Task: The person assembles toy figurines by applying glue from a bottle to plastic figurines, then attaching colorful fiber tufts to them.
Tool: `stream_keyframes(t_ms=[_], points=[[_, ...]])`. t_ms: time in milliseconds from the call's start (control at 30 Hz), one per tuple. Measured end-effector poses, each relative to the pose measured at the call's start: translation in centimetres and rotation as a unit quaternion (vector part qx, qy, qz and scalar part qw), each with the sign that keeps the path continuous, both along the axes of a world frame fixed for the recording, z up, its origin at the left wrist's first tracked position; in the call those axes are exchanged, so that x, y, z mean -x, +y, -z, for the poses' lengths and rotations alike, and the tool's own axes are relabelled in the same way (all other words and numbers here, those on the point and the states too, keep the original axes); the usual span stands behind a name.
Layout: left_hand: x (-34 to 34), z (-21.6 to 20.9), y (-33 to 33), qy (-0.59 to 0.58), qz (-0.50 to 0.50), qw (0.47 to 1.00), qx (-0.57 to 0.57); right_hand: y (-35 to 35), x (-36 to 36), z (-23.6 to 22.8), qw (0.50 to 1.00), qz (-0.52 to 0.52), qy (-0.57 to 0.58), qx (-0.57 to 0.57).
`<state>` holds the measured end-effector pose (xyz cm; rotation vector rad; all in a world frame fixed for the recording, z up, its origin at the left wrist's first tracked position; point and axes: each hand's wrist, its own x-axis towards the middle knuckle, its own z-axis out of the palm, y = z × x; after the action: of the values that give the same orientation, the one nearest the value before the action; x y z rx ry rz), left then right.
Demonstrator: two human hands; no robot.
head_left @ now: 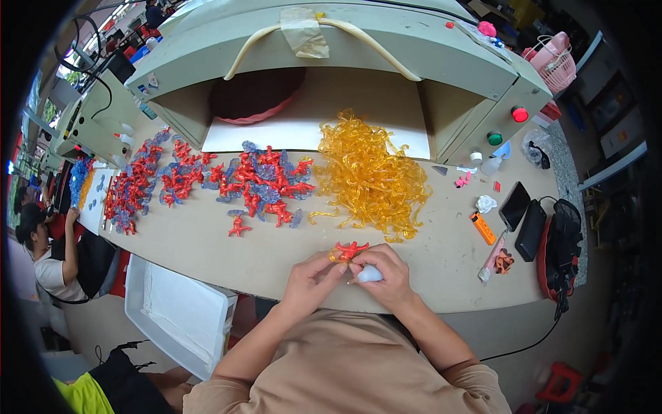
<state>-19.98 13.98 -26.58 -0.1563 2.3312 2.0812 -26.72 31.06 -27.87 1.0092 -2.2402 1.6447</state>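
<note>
Close to the bench's front edge, my left hand [310, 277] pinches a small red plastic figure [353, 248] with a yellow translucent bit at its left side. My right hand [389, 279] is closed around a small whitish squeeze bottle [370, 273], and its fingertips meet the figure too. The bottle's tip is hidden by the fingers. Beyond my hands lies a heap of curly yellow translucent plastic pieces [372, 172]. Left of that heap, red figures joined with purple translucent parts [265, 176] lie in clusters, and a single red one [238, 226] sits nearest me.
A beige machine housing [386, 45] arches over the bench, with a dark red-rimmed basin [258, 103] inside. At right lie an orange tool [483, 228], a phone [514, 205] and a black bag [565, 245]. A white bin [176, 310] stands lower left; a co-worker [58, 255] sits beyond.
</note>
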Motion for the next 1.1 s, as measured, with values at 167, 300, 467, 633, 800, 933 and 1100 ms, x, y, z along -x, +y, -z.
stream_keyframes(t_ms=[167, 300, 467, 633, 800, 933, 1100], points=[[0.2, 0.1, -0.2, 0.015, 0.008, 0.999, 0.04, 0.1, 0.1, -0.1, 1.0, -0.009, 0.006, 0.005], [0.1, 1.6, -0.2, 0.014, -0.016, 0.999, 0.026, 0.1, 0.3, 0.0, 1.0, -0.023, -0.004, -0.006], [0.0, 2.5, 0.2, 0.011, -0.036, 0.999, -0.016, 0.2, 0.2, -0.1, 0.999, -0.033, -0.015, -0.025], [-0.4, 2.1, 0.5, -0.003, -0.056, 0.998, -0.026, 0.1, -0.1, -0.2, 0.999, -0.035, 0.009, -0.03], [-0.4, 2.1, 0.4, 0.004, -0.043, 0.999, 0.005, 0.2, -0.2, 0.0, 0.999, -0.035, -0.017, -0.02], [-0.2, 1.5, 0.5, 0.002, -0.045, 0.999, -0.004, 0.1, 0.0, 0.2, 0.999, -0.038, -0.013, -0.023], [-0.2, 1.7, 0.2, -0.001, -0.04, 0.999, 0.005, 0.1, 0.1, 0.4, 0.998, -0.051, -0.032, -0.028]])
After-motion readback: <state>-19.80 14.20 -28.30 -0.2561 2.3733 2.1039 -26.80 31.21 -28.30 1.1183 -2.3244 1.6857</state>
